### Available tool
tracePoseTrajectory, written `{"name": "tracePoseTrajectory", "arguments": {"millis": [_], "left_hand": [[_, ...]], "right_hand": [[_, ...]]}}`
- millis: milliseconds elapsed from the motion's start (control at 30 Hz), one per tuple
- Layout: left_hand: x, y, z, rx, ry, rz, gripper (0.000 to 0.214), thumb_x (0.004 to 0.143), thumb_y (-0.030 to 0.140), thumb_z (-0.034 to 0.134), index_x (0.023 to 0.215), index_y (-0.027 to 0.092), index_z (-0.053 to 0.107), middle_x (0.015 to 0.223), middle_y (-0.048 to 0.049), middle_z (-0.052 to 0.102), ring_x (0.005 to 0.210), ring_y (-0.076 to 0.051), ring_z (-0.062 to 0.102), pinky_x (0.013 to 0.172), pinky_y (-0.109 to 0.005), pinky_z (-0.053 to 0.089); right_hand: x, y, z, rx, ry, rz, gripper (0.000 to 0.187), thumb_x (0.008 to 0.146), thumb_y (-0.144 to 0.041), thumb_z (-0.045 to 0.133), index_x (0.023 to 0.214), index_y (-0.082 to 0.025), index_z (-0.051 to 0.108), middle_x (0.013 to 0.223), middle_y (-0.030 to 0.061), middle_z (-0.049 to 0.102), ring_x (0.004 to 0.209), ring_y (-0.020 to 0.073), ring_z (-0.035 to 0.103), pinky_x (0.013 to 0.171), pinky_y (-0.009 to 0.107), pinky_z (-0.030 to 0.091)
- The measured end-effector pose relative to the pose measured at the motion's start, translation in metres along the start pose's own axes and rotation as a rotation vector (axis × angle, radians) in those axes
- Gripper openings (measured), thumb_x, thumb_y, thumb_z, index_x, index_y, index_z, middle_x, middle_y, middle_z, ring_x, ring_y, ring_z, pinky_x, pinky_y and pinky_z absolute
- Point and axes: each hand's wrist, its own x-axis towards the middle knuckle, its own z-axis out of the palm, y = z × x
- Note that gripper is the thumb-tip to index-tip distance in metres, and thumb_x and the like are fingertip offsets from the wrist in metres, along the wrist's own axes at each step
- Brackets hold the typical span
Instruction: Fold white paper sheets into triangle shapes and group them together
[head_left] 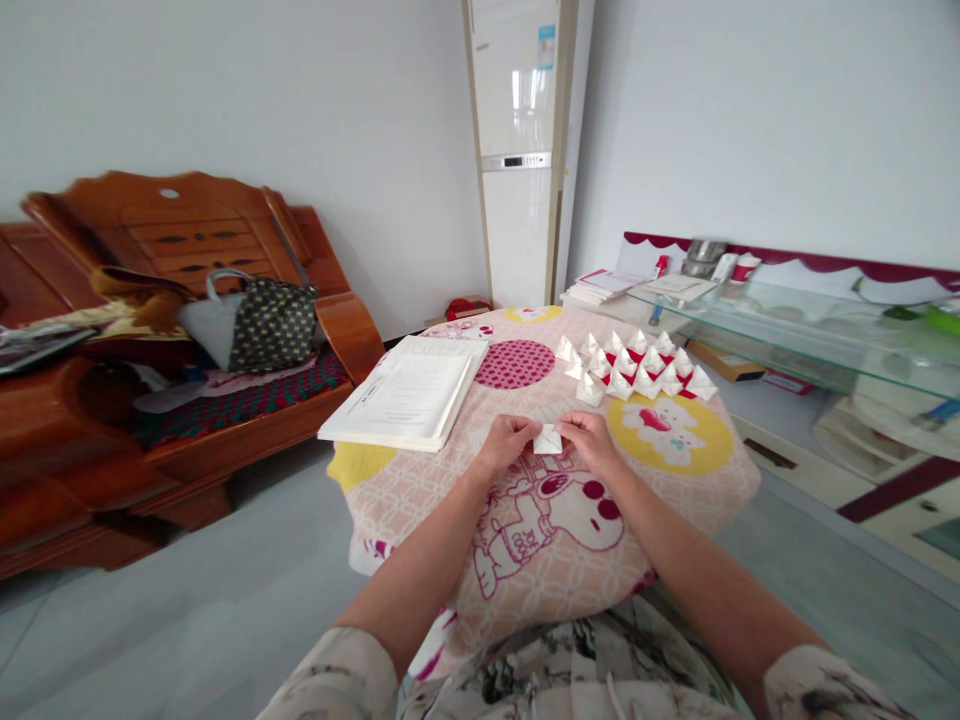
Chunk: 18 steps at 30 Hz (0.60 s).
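Observation:
A small folded white paper square (547,439) is held just over the table in front of me, crease lines showing on its face. My left hand (510,440) pinches its left edge between thumb and fingers. On the opposite edge, my right hand (589,437) has a similar pinch. Beyond my right hand stand several folded white paper pieces (620,384) with pointed tops, grouped in rows. To the left of my hands lies a stack of printed paper sheets (412,392).
A pink patterned cloth (442,510) covers the round table. Left is a carved wooden sofa (202,220) with a dotted bag (274,325). A glass-topped cabinet (825,340) stands on the right, and a tall white air conditioner (517,220) behind the table.

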Motion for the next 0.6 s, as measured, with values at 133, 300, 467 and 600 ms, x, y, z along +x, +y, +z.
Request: {"name": "tracePoseTrajectory", "arguments": {"millis": [133,300,467,600], "left_hand": [[-0.0022,0.0026,0.0033,-0.035,-0.016,-0.041,0.036,0.079,0.043,0.065,0.06,0.013,0.061,0.051,-0.0002,0.058,0.043,-0.01,0.053,0.044,-0.02,0.04],[-0.001,0.0035,0.0077,-0.018,0.053,-0.06,0.034,0.072,0.042,0.074,0.06,0.013,0.059,0.049,0.0018,0.057,0.042,-0.008,0.05,0.043,-0.019,0.039],[-0.0008,0.0049,0.008,0.122,0.068,-0.056,0.035,0.081,0.036,0.065,0.056,0.015,0.056,0.041,0.0027,0.052,0.036,-0.008,0.046,0.039,-0.019,0.029],[-0.0015,0.0036,0.003,0.103,0.151,-0.046,0.034,0.083,0.037,0.063,0.058,0.015,0.056,0.042,0.003,0.052,0.036,-0.009,0.048,0.039,-0.019,0.029]], "right_hand": [[-0.0005,0.0018,-0.0014,-0.05,0.001,0.02,0.021,0.069,-0.039,0.065,0.061,-0.02,0.059,0.049,-0.0019,0.058,0.04,0.0152,0.056,0.039,0.026,0.045],[-0.0037,-0.0016,-0.0009,-0.18,-0.004,0.006,0.02,0.071,-0.037,0.061,0.063,-0.02,0.058,0.046,-0.003,0.057,0.037,0.0139,0.055,0.035,0.022,0.039],[-0.0045,-0.0029,0.0007,-0.138,-0.047,0.079,0.024,0.073,-0.043,0.064,0.066,-0.02,0.058,0.044,-0.0021,0.06,0.035,0.0134,0.054,0.034,0.02,0.04],[-0.006,-0.0065,0.0004,-0.023,-0.159,0.163,0.036,0.075,-0.053,0.066,0.064,-0.019,0.06,0.05,0.0029,0.065,0.037,0.0147,0.058,0.032,0.021,0.042]]}}
